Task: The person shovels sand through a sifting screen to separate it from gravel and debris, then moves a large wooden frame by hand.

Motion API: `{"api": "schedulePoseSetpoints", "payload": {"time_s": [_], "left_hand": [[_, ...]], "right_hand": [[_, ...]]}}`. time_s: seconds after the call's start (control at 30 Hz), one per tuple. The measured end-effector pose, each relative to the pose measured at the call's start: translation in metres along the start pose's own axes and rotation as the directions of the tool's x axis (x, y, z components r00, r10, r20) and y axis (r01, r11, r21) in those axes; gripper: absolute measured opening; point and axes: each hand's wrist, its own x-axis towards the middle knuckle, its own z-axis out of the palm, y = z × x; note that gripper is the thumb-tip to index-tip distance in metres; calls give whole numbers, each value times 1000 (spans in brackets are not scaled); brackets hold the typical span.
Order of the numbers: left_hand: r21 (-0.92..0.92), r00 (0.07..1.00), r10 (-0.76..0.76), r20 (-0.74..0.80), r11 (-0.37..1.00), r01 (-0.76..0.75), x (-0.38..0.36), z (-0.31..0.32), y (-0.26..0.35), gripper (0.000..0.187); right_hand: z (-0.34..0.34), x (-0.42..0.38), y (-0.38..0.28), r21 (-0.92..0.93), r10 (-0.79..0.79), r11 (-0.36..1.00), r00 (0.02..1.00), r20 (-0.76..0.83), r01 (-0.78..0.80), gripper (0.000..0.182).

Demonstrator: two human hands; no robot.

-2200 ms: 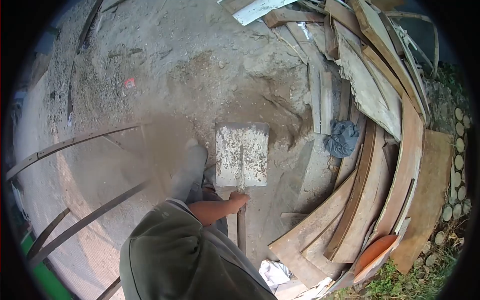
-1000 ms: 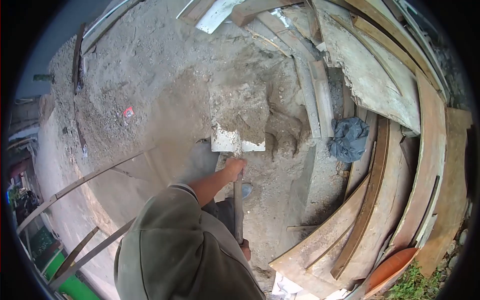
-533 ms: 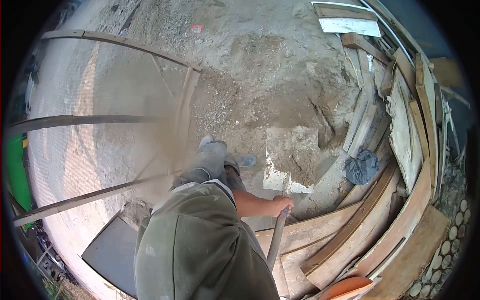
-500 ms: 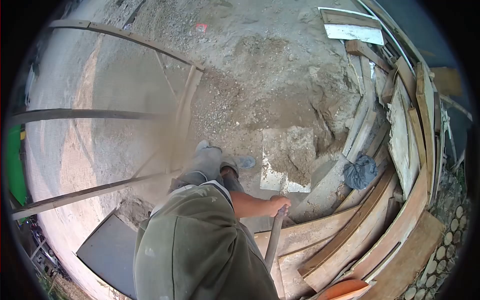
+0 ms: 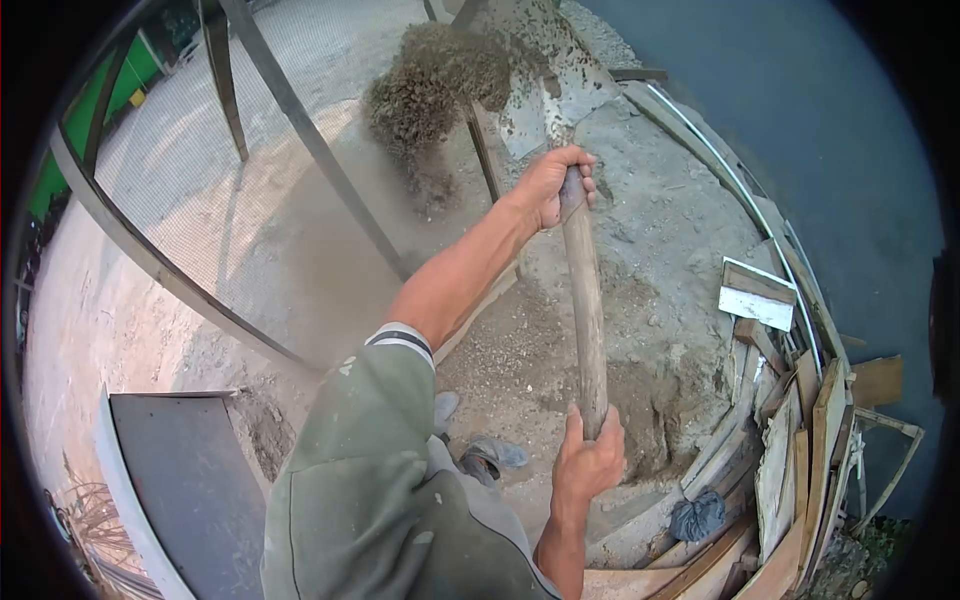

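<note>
I hold a shovel raised in front of me, its wooden handle [image 5: 587,310] running up the middle of the view. Near the blade, my left hand [image 5: 556,185] is closed round the upper shaft. My right hand [image 5: 588,455] grips the lower part of the handle. The flat, dirt-smeared shovel blade [image 5: 575,85] is tilted at the top. A clump of loose soil [image 5: 425,95] is in the air to its left, in front of a wood-framed mesh screen [image 5: 285,85].
Boards [image 5: 800,440] are piled at the right, with a dark plastic bag [image 5: 697,516] beside them. A grey metal tray [image 5: 190,470] lies at lower left. Dug, uneven soil [image 5: 650,410] spreads right of my feet. A white-and-brown board [image 5: 757,293] lies near the right edge.
The shovel has swung up from the ground to the top of the view, and soil has left its blade toward the screen. My right hand has come into view on the handle.
</note>
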Motion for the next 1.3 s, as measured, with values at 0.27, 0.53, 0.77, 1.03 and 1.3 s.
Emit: {"api": "schedulePoseSetpoints", "payload": {"time_s": [0.27,0.53,0.77,1.03,1.3], "left_hand": [[100,973,224,55,968,-229,-18,63,33,10],[127,893,-319,-318,919,374,-1,-34,-259,11],[312,431,-645,-631,297,902,-118,-97,-500,12],[379,134,-647,-751,-255,889,-228,-125,-572,8],[361,54,-573,-817,-436,824,-126,-130,-646,8]], "right_hand": [[-3,20,0,245,19,970,994,-106,8,40],[16,-106,126,-105,356,934,909,217,-341,45],[-14,-244,170,-364,778,470,184,601,-804,51],[-47,-277,170,-617,790,-12,-385,476,-787,53],[40,-150,188,-623,652,-296,-630,422,-724,55]]}}
